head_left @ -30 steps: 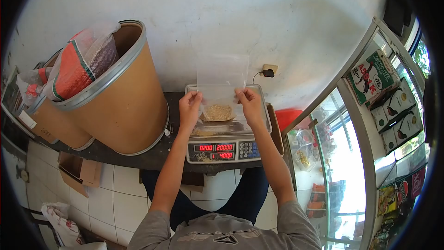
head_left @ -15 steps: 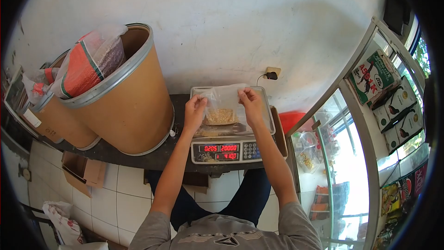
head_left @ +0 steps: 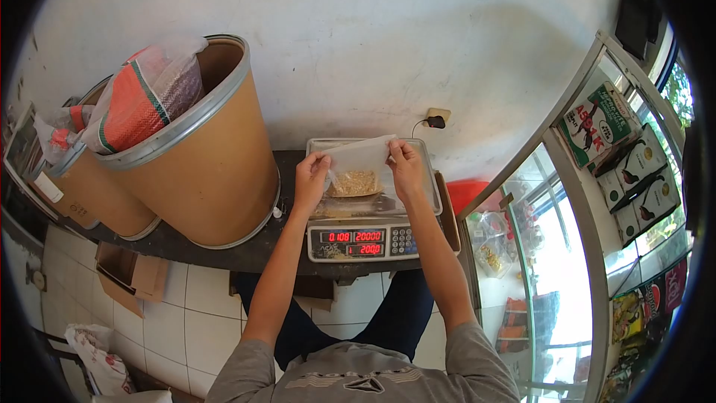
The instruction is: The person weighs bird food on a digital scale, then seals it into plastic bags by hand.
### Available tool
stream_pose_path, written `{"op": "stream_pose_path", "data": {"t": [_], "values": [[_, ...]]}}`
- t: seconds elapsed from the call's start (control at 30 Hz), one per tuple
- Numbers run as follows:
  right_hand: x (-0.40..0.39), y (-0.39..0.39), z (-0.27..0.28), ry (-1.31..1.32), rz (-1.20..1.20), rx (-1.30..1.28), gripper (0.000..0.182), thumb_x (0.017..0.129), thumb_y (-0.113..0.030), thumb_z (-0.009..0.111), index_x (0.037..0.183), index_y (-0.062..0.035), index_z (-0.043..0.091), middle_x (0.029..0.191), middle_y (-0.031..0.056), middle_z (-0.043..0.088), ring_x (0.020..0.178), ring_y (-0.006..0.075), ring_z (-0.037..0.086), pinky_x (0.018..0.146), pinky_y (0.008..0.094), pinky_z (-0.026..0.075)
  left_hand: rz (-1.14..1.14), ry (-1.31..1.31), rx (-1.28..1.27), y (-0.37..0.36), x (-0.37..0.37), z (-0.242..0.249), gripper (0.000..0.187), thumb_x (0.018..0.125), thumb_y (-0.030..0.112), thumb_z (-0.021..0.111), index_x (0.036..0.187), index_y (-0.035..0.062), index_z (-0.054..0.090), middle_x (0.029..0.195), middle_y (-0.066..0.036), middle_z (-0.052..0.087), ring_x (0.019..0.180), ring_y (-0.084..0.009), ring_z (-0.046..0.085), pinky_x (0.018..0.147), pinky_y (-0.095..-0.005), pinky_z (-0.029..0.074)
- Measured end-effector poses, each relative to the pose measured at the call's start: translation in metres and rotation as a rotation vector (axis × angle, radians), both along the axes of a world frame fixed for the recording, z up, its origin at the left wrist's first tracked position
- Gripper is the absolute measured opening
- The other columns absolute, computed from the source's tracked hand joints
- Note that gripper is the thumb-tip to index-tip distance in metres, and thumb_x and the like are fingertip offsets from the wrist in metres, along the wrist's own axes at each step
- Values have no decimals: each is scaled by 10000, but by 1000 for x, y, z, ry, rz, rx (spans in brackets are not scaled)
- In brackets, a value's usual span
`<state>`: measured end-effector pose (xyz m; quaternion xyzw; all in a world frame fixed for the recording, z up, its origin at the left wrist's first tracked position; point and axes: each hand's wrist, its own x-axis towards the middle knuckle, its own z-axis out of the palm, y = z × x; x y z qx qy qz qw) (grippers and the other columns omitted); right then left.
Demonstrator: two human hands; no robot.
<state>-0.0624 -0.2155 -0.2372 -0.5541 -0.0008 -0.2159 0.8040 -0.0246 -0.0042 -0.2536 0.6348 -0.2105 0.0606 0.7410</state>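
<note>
A clear plastic bag point(head_left: 356, 183) with golden grain in its bottom rests over the metal pan of a digital scale point(head_left: 323, 253). My left hand point(head_left: 312, 177) pinches the bag's upper left corner. On the other side, my right hand point(head_left: 405, 167) pinches the upper right corner, so the top is stretched flat between them. Red digits on the scale's display point(head_left: 356, 243) read 0.108 and 20000, with a third number below them.
Large brown drums point(head_left: 216, 157) stand to the left, one with a striped sack point(head_left: 138, 108) in its mouth. A glass display case point(head_left: 537, 254) holding packets is on the right. A black plug point(head_left: 435, 122) sits in the wall behind the scale.
The top reading on the display has dropped from 0.205 to 0.108. The bag's upper part now looks folded over flatter, while both hands keep their pinch on its corners.
</note>
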Motion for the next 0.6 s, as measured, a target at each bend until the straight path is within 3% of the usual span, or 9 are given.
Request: {"op": "stream_pose_path", "data": {"t": [0.3,0.47,0.6], "values": [[-10,-3,-28,78,-134,-282,198,908,-272,622,877,-77,615,797,-32,589,750,64,519,683,225,415,-16,10,-17,-1,1,-7,191,937,165,566,905,-20,602,798,-11,610,786,-73,561,724,-230,437],[-15,6,-17,84,-209,-494,193,851,-183,680,840,9,657,740,23,642,700,77,565,642,235,441,-25,2,-12,-6,-7,1,196,933,162,570,893,-27,602,804,-19,623,777,-73,567,724,-228,440],[-15,13,-14,27,-252,-462,201,841,-176,690,839,23,660,700,30,640,642,76,562,600,235,440,24,-28,0,-8,-4,-2,187,922,150,585,884,-31,613,803,-28,637,782,-76,580,718,-228,448]]}}
